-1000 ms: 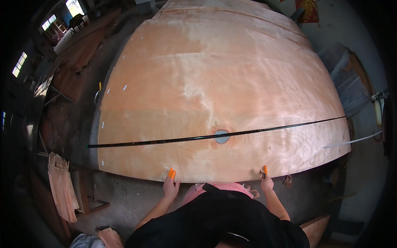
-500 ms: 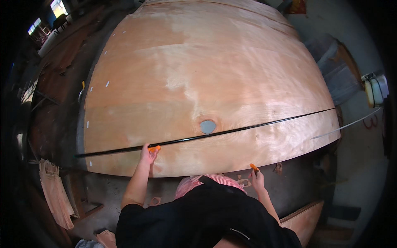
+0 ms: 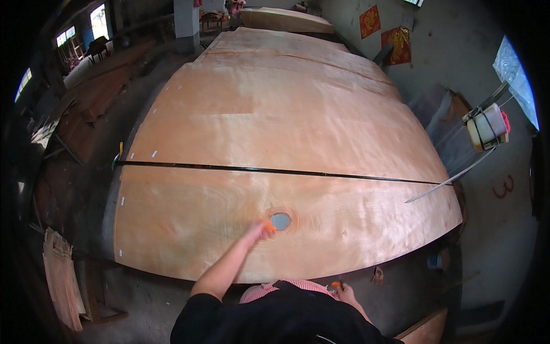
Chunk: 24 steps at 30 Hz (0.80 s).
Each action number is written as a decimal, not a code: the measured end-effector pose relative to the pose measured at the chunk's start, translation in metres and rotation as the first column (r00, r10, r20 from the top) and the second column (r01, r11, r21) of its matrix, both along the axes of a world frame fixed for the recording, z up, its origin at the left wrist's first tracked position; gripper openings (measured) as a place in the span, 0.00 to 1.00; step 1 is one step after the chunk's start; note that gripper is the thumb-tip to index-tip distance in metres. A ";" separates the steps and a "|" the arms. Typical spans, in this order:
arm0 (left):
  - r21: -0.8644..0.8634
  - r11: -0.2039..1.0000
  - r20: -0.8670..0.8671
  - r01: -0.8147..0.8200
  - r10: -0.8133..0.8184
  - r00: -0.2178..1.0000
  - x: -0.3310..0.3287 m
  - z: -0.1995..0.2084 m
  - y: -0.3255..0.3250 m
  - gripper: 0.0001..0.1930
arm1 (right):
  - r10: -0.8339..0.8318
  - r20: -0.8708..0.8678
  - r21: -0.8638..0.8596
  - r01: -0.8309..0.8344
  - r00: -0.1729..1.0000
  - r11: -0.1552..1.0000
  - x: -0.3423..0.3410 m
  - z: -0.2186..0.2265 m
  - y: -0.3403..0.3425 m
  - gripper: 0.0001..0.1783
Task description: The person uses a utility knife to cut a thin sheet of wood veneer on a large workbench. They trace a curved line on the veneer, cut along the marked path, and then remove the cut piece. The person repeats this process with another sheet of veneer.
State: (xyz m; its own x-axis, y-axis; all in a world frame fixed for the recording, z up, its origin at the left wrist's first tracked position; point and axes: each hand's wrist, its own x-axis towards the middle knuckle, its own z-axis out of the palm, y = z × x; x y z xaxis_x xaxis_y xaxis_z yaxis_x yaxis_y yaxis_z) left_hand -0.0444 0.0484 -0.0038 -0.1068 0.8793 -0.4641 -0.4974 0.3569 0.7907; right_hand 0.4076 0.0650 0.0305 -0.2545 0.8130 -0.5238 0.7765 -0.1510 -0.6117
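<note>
A wide stack of thin wood veneer sheets [image 3: 344, 229] lies in front of me, with a roundish grey hole [image 3: 281, 222] in its top sheet. My left hand [image 3: 259, 231], smeared by motion, reaches over the sheet at the hole's left edge. Its fingers close on a small orange object [image 3: 269, 224] whose kind is unclear. Close to my body, past the stack's near edge, my right hand [image 3: 345, 293] grips a small orange-and-dark tool [image 3: 337, 284]. Beyond the hole a long black rod [image 3: 246, 169] crosses the veneer from side to side, apart from both hands.
Small white strips [image 3: 122, 201] dot the veneer's left side. At the right, a pale container [image 3: 487, 127] hangs strapped to a pole, with a thin grey rod [image 3: 447, 182] reaching over the sheets. Torn veneer scraps [image 3: 63, 281] stand at lower left. Another stack [image 3: 286, 20] is at the back.
My left hand has left the black rod and moved right to the hole. The rod now lies farther off, beyond the hole. My view has tilted up; my right hand stays by my body.
</note>
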 end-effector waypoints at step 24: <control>0.041 0.990 -0.657 -0.133 0.127 0.743 0.151 0.049 -0.285 0.18 | 0.659 0.173 -0.253 -0.614 0.732 0.748 -0.033 -0.008 -0.102 0.18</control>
State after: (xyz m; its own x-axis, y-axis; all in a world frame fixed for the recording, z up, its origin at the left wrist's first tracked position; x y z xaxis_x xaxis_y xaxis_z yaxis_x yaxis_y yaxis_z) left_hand 0.1066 -0.2363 0.0455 -0.5009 0.8306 -0.2433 0.1011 0.3354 0.9366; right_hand 0.3745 -0.0366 0.0221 -0.5298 0.3989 -0.7485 0.8423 0.3508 -0.4093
